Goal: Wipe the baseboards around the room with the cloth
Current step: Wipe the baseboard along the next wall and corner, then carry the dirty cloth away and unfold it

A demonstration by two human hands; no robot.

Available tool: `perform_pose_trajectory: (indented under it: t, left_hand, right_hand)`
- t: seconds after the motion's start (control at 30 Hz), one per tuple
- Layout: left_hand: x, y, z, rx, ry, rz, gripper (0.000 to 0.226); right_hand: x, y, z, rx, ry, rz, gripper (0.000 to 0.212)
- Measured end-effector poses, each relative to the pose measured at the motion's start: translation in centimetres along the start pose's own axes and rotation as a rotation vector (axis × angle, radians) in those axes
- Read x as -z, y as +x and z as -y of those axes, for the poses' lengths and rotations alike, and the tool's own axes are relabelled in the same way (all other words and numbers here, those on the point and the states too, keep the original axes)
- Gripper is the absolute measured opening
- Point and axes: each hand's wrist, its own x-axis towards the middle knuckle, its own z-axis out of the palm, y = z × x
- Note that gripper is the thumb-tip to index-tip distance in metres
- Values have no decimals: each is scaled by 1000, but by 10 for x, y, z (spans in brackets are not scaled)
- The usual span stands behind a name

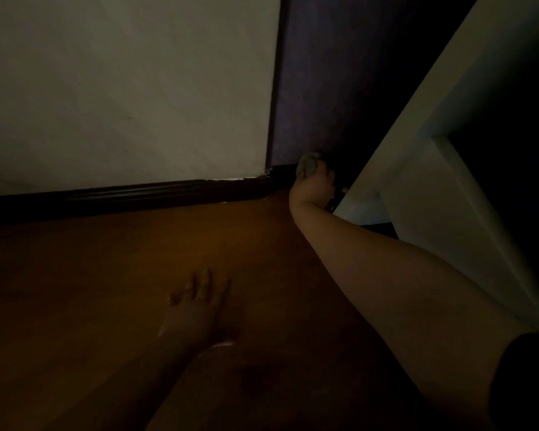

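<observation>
The cloth (pixel 307 164) is gripped in the right hand (pixel 313 185) against the corner baseboard (pixel 280 178), the left hand (pixel 196 306) is spread flat on the floor (pixel 122 259), and much baseboard probably remains unwiped.

Wide open stretch of wooden floor (pixel 106 259) in front of the dark baseboard (pixel 122 194) along the pale wall (pixel 122 88); free passage there. Left hand (pixel 196 303) pressed flat on the floor, well apart from the baseboard. Tight at the corner: white furniture panel (pixel 417 126) slanting close to the purple wall (pixel 318 73), leaving only a narrow dark gap. Right hand (pixel 315 185) with the cloth (pixel 307 166) wedged into that gap, just beside the panel's lower edge. Beyond it too dark to tell.
</observation>
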Motion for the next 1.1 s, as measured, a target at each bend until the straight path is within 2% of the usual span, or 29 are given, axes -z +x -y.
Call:
perform_pose_trajectory:
  t: [0.23, 0.4, 0.5, 0.6, 0.67, 0.77, 0.9, 1.03, 1.1]
  left_hand:
    - [2, 1, -2, -5, -11, 2, 126]
    - [8, -5, -1, -12, -18, -18, 121]
    - [6, -8, 5, -49, -23, -17, 119]
    - [3, -9, 16, -100, 17, -31, 110]
    - [0, -11, 23, -113, 5, -66, 100]
    - [-2, -10, 42, -39, -183, -140, 84]
    - [-1, -13, 63, 147, -636, -274, 79]
    - [2, -39, 45, 357, -1063, -329, 91]
    - [9, -55, 35, 349, -1274, -317, 78]
  right_hand:
    - [-16, -33, 15, 272, -55, 189, 33]
    - [14, -27, 2, 343, 57, 386, 29]
    - [27, -48, -8, 373, 117, 426, 33]
    - [31, -79, -14, 326, 154, 434, 38]
    - [34, -97, -14, 287, 173, 548, 40]
    - [40, -126, -4, 214, 264, 737, 38]
    - [50, -164, 12, 26, 452, 907, 33]
    - [71, -188, 12, -48, 464, 1002, 34]
    - [80, -203, 13, -117, 501, 1009, 31]
